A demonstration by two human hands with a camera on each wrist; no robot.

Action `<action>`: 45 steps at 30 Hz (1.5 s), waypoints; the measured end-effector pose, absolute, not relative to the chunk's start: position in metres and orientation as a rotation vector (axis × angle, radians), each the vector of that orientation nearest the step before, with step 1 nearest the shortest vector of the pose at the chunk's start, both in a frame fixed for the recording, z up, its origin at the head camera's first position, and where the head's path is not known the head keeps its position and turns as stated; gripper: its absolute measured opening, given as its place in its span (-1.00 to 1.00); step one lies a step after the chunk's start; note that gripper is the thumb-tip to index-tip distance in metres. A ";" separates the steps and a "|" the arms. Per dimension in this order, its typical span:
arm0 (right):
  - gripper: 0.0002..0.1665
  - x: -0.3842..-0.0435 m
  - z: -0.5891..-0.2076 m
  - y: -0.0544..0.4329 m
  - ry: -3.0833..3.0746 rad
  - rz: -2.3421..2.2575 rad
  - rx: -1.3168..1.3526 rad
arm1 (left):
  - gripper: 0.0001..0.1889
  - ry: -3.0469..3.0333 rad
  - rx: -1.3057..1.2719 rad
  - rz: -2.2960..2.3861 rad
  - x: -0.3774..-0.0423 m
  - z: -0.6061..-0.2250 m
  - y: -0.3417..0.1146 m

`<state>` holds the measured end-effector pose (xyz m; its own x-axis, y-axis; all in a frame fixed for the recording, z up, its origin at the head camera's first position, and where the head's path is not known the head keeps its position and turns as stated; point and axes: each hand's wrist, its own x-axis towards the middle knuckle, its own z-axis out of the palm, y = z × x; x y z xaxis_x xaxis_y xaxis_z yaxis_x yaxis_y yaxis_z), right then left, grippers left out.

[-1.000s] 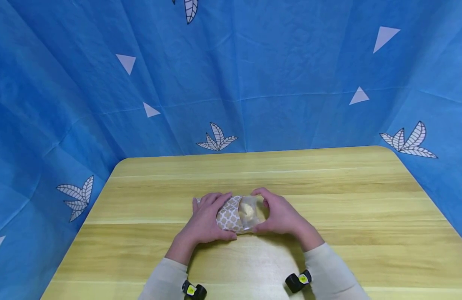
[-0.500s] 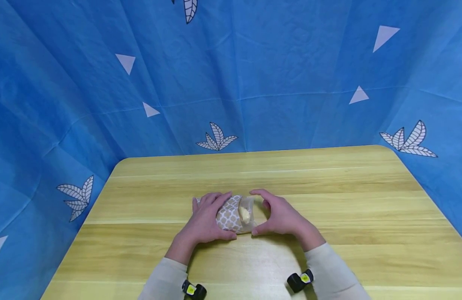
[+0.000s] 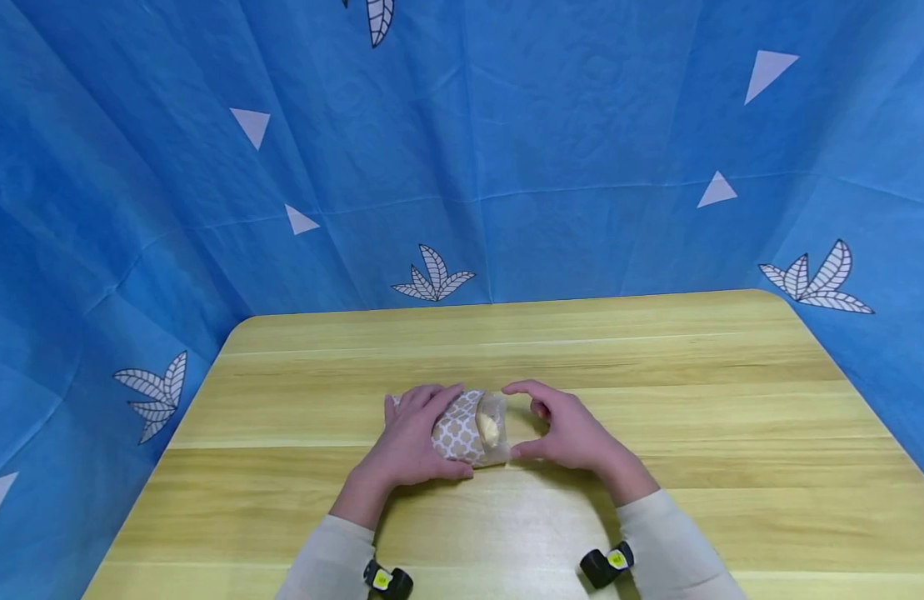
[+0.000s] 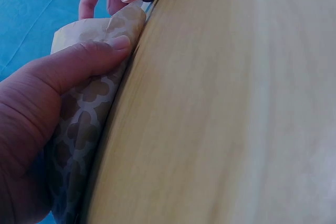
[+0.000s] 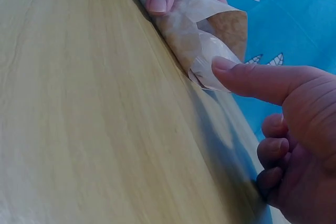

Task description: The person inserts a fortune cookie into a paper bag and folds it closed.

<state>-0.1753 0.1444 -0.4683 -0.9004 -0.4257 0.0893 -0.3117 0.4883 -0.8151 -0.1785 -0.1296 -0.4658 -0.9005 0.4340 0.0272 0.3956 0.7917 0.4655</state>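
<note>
A roll-shaped paper wrapper with a tan-and-white clover pattern lies crosswise on the wooden table. Its right end gapes, and a pale, shiny lump shows inside. My left hand grips the wrapper from above, thumb along the near side and fingers over the far side. In the left wrist view the thumb presses on the patterned paper. At the gaping end is my right hand, thumb and index finger spread apart, the other fingers curled in. Its thumb tip overlaps the paper's end in the right wrist view.
The light wooden table stretches out on all sides of the hands. Behind it and at the left hangs a blue curtain with leaf and triangle prints. A black wrist device sits by the right sleeve.
The right hand has drawn slightly right, away from the wrapper's end. That end, which stuck out further with a clear flap, is now shorter. The left hand has stayed put.
</note>
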 end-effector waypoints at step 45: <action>-0.28 -0.175 -0.476 0.132 2.642 -1.430 -0.640 | 0.19 2.913 0.685 0.733 -0.181 -0.467 -0.129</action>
